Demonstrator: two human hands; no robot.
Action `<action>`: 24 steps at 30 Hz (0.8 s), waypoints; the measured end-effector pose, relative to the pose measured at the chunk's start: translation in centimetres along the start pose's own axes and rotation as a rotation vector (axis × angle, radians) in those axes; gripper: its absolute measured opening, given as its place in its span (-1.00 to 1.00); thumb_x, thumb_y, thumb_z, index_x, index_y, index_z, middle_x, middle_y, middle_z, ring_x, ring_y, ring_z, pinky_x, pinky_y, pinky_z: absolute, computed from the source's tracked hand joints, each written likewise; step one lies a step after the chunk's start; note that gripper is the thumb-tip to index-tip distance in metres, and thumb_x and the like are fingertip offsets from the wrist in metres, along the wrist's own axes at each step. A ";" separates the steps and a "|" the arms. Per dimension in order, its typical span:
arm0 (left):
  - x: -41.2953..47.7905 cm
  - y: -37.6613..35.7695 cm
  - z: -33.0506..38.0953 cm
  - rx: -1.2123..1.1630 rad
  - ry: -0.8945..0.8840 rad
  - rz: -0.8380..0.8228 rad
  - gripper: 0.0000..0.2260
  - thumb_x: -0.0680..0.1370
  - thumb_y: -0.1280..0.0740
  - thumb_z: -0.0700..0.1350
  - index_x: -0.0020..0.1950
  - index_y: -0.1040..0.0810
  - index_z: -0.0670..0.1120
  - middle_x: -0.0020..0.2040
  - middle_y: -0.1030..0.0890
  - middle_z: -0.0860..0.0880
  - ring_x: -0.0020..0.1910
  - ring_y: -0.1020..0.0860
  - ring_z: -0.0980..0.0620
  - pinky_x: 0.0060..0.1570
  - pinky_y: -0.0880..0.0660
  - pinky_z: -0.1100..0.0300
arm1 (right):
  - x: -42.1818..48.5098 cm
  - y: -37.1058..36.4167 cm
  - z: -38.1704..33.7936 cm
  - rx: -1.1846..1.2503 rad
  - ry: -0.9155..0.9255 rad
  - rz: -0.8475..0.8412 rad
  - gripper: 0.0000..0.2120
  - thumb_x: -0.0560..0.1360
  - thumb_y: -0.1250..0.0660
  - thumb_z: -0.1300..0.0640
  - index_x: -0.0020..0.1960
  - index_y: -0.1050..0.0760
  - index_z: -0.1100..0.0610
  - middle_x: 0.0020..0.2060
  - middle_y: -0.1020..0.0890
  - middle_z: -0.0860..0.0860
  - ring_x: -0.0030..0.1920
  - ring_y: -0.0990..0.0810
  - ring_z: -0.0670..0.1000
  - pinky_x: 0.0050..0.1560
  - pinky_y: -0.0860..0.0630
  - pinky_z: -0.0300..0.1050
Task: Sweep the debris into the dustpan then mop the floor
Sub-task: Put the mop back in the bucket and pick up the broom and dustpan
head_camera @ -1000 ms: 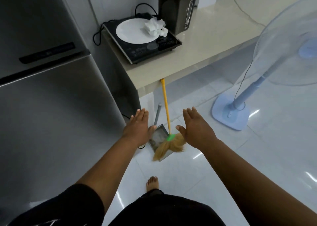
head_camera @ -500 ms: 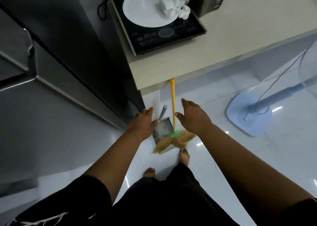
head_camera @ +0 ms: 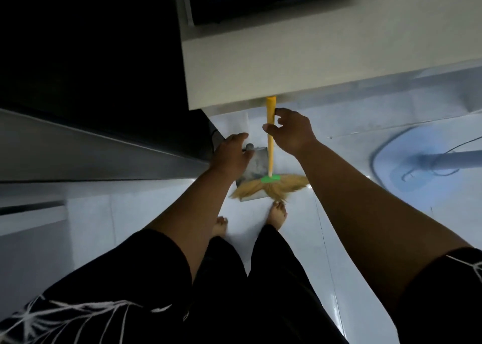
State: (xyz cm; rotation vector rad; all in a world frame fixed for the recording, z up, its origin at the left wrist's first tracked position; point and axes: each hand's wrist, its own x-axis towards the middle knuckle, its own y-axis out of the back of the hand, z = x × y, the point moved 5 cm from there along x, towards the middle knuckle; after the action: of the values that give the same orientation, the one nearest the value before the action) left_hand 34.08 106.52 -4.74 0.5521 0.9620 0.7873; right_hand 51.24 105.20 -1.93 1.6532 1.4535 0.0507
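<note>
At the far left stands a grey fridge (head_camera: 78, 148), its steel front running toward the middle of the view, with a dark gap above it. The left hand (head_camera: 230, 155) reaches down just beside the fridge's corner, palm down over the grey handle (head_camera: 249, 146) of the dustpan (head_camera: 257, 167). Its fingers (head_camera: 238, 137) are stretched forward and only loosely curved; whether they touch the handle cannot be told, and they are not closed round it. The dustpan itself sits on the white tiled floor (head_camera: 339, 226), its metal tray looking dusty, partly hidden by the left hand and by the broom head.

Just to the right, the broom (head_camera: 270, 148) stands nearly upright, its yellow stick leaning against the edge of the pale worktop (head_camera: 287, 64) above. A green band (head_camera: 271, 178) joins the stick to tan bristles (head_camera: 268, 188), which fan out across the front lip of the dustpan and onto the floor. The right hand (head_camera: 292, 132) is at the upper part of the stick: thumb and forefinger are curled either side of it in a half-closed pinch, touching or nearly touching, the grip not yet tight.

Below the bristles two bare feet (head_camera: 279, 213) stand on the tiles, one toe just beside the bristle tips. On the worktop's upper edge lies a black induction cooker (head_camera: 260, 1). At the far right, blurred, a pale blue fan base (head_camera: 417, 171) rests on the floor with its pole slanting off the frame.
</note>
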 end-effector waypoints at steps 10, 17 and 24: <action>1.3 -5.2 -0.2 -0.235 0.024 -0.107 -0.72 0.56 -0.36 -0.15 0.28 -0.54 -0.09 0.23 -0.58 -0.08 0.23 -0.53 -0.09 0.28 -0.46 0.03 | -1.9 -1.5 3.3 -0.011 0.114 -0.026 -0.81 0.49 -0.32 0.17 0.05 -0.39 0.20 -0.19 -0.61 0.11 -0.18 -0.59 0.15 -0.25 -0.42 -0.09; -1.7 -4.7 3.2 -0.237 -0.087 -0.094 -0.70 0.58 -0.34 -0.18 0.30 -0.53 -0.18 0.26 -0.58 -0.13 0.26 -0.52 -0.09 0.31 -0.44 0.00 | -6.8 1.0 4.9 0.081 0.189 0.085 -0.81 0.56 -0.37 0.10 0.04 -0.56 0.23 -0.07 -0.69 0.12 -0.06 -0.66 0.12 0.02 -0.57 -0.02; -4.9 -1.4 7.7 -0.176 -0.200 -0.057 -0.70 0.57 -0.37 -0.15 0.30 -0.54 -0.16 0.23 -0.59 -0.13 0.23 -0.54 -0.10 0.25 -0.46 0.03 | -12.8 7.0 4.2 0.087 0.250 0.236 -0.78 0.59 -0.32 0.09 0.05 -0.53 0.27 -0.18 -0.66 0.15 -0.17 -0.62 0.16 -0.11 -0.54 0.04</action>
State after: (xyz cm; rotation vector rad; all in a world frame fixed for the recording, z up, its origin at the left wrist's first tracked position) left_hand 39.69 101.20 0.40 0.4389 0.7132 0.7424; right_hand 55.08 93.16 6.45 1.9382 1.4519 0.3405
